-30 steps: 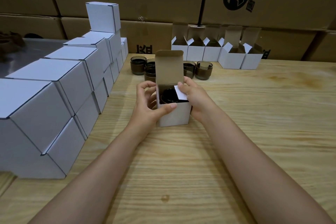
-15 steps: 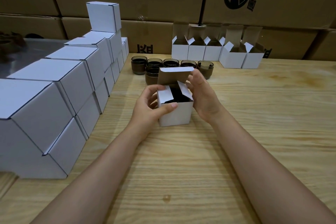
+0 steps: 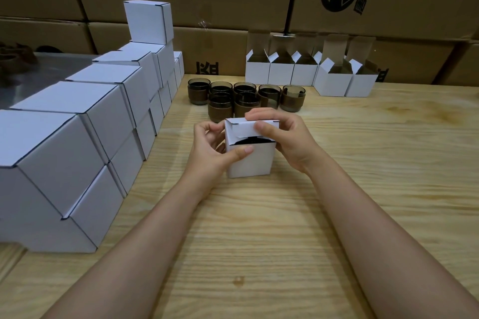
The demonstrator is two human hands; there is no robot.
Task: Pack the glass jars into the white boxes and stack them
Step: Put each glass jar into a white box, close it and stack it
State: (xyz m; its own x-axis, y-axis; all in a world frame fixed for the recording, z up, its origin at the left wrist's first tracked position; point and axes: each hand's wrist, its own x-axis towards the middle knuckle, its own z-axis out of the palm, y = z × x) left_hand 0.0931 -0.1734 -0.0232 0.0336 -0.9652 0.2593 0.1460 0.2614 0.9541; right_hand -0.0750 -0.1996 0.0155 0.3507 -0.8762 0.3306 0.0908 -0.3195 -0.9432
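White box (image 3: pixel 250 160) held by both hands. Left hand (image 3: pixel 210 153) gripped its left side, thumb on front. Right hand (image 3: pixel 290 142) pinched lid flap (image 3: pixel 243 128), half-closed. Dark jar (image 3: pixel 250 140) inside box; spare jars (image 3: pixel 243 97) just behind it.

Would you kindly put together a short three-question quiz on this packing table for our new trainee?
1. True or false: the white box gripped by the left hand and the right hand is already fully tucked shut.
2. How many open boxes wait at the back of the table? A three, B five, C eight.
3. Fill in: the stack of closed boxes stands on the person's ____ side.
Key: 1 false, a gap under the lid shows the dark jar; 2 B; 3 left.
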